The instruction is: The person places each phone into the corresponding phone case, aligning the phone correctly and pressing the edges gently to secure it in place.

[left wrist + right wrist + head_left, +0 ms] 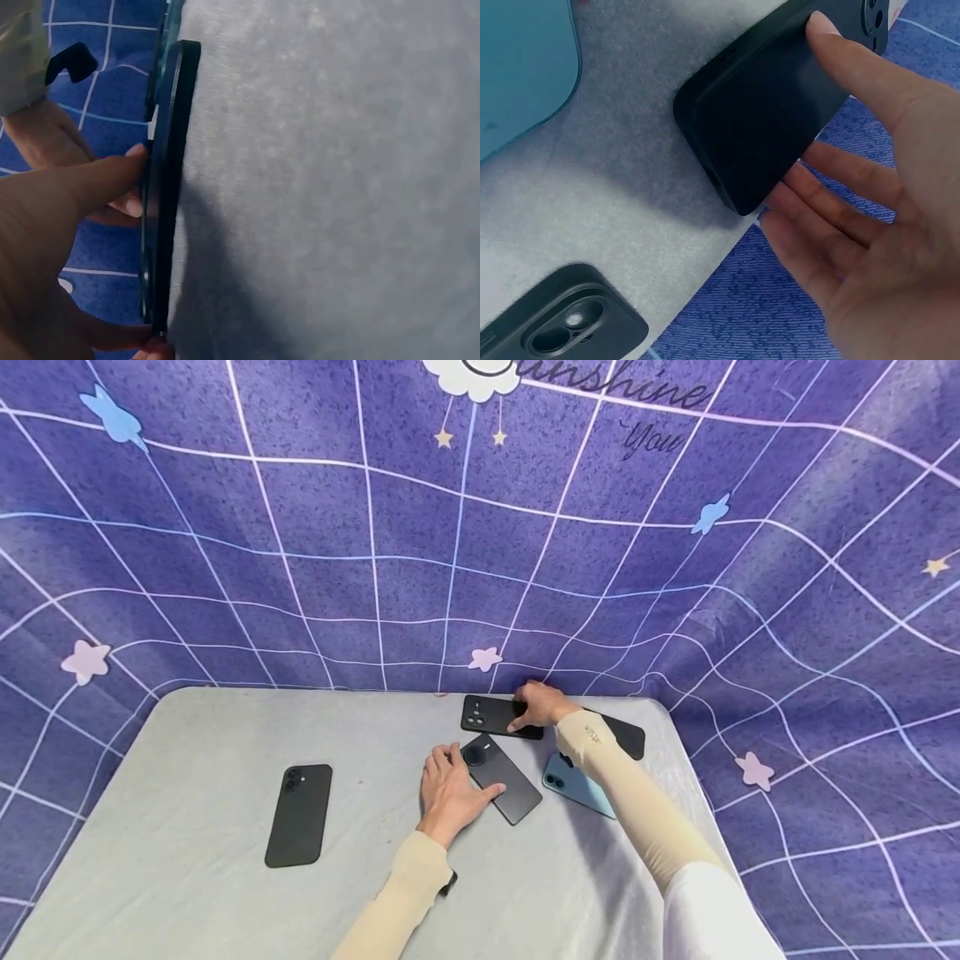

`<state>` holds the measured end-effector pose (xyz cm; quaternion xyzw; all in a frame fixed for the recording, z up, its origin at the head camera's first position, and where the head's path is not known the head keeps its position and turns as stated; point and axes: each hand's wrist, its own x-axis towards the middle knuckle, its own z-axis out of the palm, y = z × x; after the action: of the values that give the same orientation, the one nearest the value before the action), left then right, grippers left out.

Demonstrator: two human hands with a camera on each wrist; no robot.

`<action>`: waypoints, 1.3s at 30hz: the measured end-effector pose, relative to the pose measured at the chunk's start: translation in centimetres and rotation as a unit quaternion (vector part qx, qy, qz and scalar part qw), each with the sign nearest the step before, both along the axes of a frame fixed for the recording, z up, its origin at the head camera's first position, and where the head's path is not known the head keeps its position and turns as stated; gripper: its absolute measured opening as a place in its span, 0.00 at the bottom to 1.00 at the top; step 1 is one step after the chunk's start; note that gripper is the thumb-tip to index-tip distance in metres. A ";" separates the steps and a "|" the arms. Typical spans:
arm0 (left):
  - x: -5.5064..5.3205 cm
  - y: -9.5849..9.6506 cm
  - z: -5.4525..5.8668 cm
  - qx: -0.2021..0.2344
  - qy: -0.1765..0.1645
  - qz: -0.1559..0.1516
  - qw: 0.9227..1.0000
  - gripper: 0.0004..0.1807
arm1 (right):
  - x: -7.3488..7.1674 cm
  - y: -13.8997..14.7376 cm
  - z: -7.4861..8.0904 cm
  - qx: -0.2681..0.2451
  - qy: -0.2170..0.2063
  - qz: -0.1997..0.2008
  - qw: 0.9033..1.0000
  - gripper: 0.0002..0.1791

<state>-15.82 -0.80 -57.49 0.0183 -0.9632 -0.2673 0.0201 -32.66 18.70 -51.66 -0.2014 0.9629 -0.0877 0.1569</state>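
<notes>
My left hand (450, 789) holds a dark grey phone (510, 781) with a round camera, lying aslant on the table. Its thumb lies over the phone's back and its other fingers are at the camera end. In the left wrist view that phone (169, 180) shows edge-on. Farther back, my right hand (542, 703) grips a black phone (487, 714) near the table's rear edge. In the right wrist view, the thumb presses on the black phone (757, 112) near one long edge, while the fingers meet the opposite edge.
A light blue phone (583, 792) lies beneath the right forearm, which partly covers it. Another black phone (628, 737) is behind that arm, near the right rear corner. Off to the left lies a black phone (300, 818). A purple patterned curtain (412, 585) hangs behind the table (202, 777).
</notes>
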 end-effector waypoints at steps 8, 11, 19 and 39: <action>-0.3 0.3 -0.5 -0.018 0.008 -0.002 1.000 0.61 | -0.1 0.1 -0.3 0.006 -0.003 -0.007 1.000 0.34; -0.4 0.4 -0.4 -0.012 0.006 -0.001 1.000 0.61 | -0.1 0.1 -0.3 0.004 -0.001 -0.011 1.000 0.33; -0.7 0.7 0.0 -0.012 -0.002 0.013 1.000 0.60 | 0.0 0.0 -0.3 0.007 0.001 -0.013 1.000 0.33; -1.2 1.0 0.0 0.064 -0.031 0.058 0.996 0.62 | 0.6 0.2 -0.4 -0.013 0.018 -0.020 1.000 0.37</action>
<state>-17.03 0.19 -57.50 0.0835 -0.9416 -0.3262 0.0039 -32.05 18.85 -52.06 -0.1853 0.9682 -0.1001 0.1348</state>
